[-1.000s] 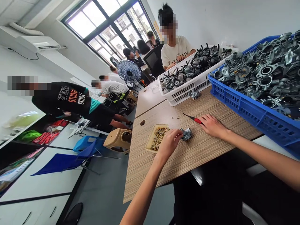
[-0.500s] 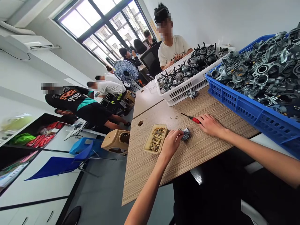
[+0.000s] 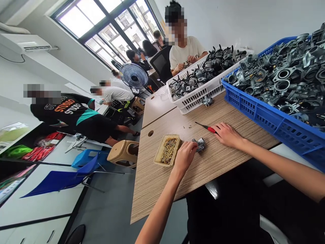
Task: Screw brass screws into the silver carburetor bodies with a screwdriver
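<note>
A small grey metal carburetor (image 3: pixel 201 145) lies on the wooden table in front of me. At its left side, my left hand (image 3: pixel 186 153) has its fingers closed on it; the fingertips are partly hidden, and any small part between them does not show. My right hand (image 3: pixel 226 134) rests low on the table, fingers curled over the red handle of a screwdriver (image 3: pixel 210 129). The dark shaft points left, away from the carburetor. Beside my left hand stands a cream plastic tub (image 3: pixel 158 156) of small brass-coloured screws.
A white basket (image 3: pixel 189 106) of carburetors with black hoses and a larger blue crate (image 3: pixel 269 118) of carburetors stand at the right. One loose carburetor (image 3: pixel 207 100) lies by the white basket. Across the table sits a person (image 3: pixel 186 51). Stools and a fan (image 3: pixel 134 76) are at left.
Both hands, the carburetor and the screwdriver stay nearly in place. The view has shifted slightly. At left, the standing person in black has leaned further left.
</note>
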`<state>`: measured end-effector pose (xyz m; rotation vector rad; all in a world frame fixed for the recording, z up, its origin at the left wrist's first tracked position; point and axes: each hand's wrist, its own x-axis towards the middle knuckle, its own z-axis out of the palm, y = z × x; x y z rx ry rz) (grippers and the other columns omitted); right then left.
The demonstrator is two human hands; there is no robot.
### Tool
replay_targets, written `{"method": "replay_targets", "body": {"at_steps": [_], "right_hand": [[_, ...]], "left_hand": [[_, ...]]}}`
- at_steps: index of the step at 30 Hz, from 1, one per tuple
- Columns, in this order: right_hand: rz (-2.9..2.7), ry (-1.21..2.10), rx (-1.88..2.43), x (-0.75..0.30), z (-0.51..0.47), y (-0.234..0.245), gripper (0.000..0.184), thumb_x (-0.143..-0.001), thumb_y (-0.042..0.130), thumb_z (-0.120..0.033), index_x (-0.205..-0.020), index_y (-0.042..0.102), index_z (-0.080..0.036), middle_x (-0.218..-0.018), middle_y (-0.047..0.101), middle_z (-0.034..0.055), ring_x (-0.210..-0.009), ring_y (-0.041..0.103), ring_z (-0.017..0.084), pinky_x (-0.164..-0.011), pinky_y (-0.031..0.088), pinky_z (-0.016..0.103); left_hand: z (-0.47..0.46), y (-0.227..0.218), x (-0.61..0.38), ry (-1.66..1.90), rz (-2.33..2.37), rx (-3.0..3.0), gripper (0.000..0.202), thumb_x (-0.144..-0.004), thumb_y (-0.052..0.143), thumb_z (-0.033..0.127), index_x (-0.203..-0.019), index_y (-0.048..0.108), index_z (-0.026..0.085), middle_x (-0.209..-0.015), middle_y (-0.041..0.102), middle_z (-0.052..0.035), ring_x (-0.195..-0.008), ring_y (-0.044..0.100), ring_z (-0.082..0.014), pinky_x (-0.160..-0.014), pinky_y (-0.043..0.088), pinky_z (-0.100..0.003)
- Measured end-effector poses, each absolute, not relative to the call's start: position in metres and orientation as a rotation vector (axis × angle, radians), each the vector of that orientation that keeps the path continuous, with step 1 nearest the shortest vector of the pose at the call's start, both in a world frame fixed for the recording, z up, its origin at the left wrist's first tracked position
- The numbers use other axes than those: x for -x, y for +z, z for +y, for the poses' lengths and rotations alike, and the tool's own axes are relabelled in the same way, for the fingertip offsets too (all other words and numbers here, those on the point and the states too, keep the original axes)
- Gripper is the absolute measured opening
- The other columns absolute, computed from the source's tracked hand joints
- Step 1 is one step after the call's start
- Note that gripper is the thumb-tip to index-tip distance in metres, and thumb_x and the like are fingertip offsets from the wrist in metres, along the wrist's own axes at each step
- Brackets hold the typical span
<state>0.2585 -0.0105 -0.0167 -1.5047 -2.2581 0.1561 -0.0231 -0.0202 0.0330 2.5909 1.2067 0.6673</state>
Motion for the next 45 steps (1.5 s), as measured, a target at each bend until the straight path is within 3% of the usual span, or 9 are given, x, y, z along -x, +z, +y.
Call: {"method": "replay_targets", "body": {"at_steps": [6,13,19,25,32,39,45], "right_hand": [[-2.252,0.134,1.523,-0.257,-0.011,-0.016,0.039,-0.107,0.044,-0.022,-0.143,0.06,-0.014,-0.128,0.07,0.018,-0.114,0.06,0.032,-0.096,0.046,0.042],[-2.221,0.122,1.561,-0.257,-0.013,-0.015,0.038,-0.105,0.051,-0.026,-0.141,0.06,-0.015,-0.128,0.071,0.0165,-0.115,0.061,0.032,-0.096,0.046,0.042],[-2.183,0.026,1.686,-0.251,-0.007,-0.007,0.032,-0.105,0.058,-0.038,-0.129,0.065,-0.018,-0.122,0.072,0.0161,-0.115,0.063,0.033,-0.096,0.048,0.043],[-2.111,0.121,1.74,-0.253,0.011,-0.001,0.021,-0.108,0.046,-0.03,-0.111,0.064,-0.019,-0.112,0.075,0.0169,-0.106,0.069,0.031,-0.09,0.052,0.041],[-2.001,0.345,1.46,-0.29,0.003,0.044,0.021,-0.105,0.05,-0.035,-0.116,0.064,-0.024,-0.11,0.08,0.0118,-0.097,0.076,0.03,-0.085,0.059,0.043],[-2.162,0.389,1.274,-0.293,-0.035,0.121,0.029,-0.104,0.052,-0.033,-0.127,0.069,-0.028,-0.124,0.078,0.0109,-0.115,0.075,0.033,-0.099,0.061,0.049],[-2.195,0.408,1.2,-0.285,-0.045,0.133,0.029,-0.108,0.046,-0.031,-0.124,0.07,-0.029,-0.123,0.077,0.0094,-0.116,0.074,0.03,-0.1,0.062,0.046]], "left_hand": [[-0.022,0.019,0.023,0.839,1.297,-2.464,0.017,-0.099,0.075,0.041,-0.096,0.074,0.024,-0.094,0.073,-0.0048,-0.092,0.067,-0.0217,-0.088,0.058,-0.035],[-0.022,0.001,0.018,0.996,1.417,-2.271,0.01,-0.095,0.079,0.033,-0.099,0.076,0.024,-0.138,0.066,-0.0111,-0.127,0.064,-0.0281,-0.109,0.054,-0.046],[-0.012,-0.016,-0.004,1.134,1.367,-2.093,0.01,-0.097,0.074,0.03,-0.1,0.069,0.022,-0.118,0.07,-0.0092,-0.121,0.068,-0.026,-0.106,0.054,-0.042],[-0.012,-0.024,-0.015,1.21,1.473,-2.144,0.012,-0.096,0.073,0.031,-0.105,0.069,0.024,-0.125,0.066,-0.01,-0.12,0.067,-0.027,-0.109,0.053,-0.045],[-0.012,-0.024,-0.011,1.253,1.336,-2.11,0.013,-0.097,0.068,0.024,-0.11,0.068,0.024,-0.13,0.063,-0.01,-0.123,0.067,-0.0236,-0.109,0.056,-0.038],[-0.009,-0.02,-0.009,1.243,1.293,-2.085,0.008,-0.099,0.066,0.021,-0.106,0.067,0.024,-0.131,0.064,-0.0098,-0.128,0.065,-0.024,-0.113,0.054,-0.039],[-0.009,-0.018,-0.008,1.226,1.305,-2.084,0.007,-0.099,0.065,0.02,-0.104,0.068,0.023,-0.129,0.066,-0.0097,-0.126,0.065,-0.0235,-0.113,0.054,-0.038]]}}
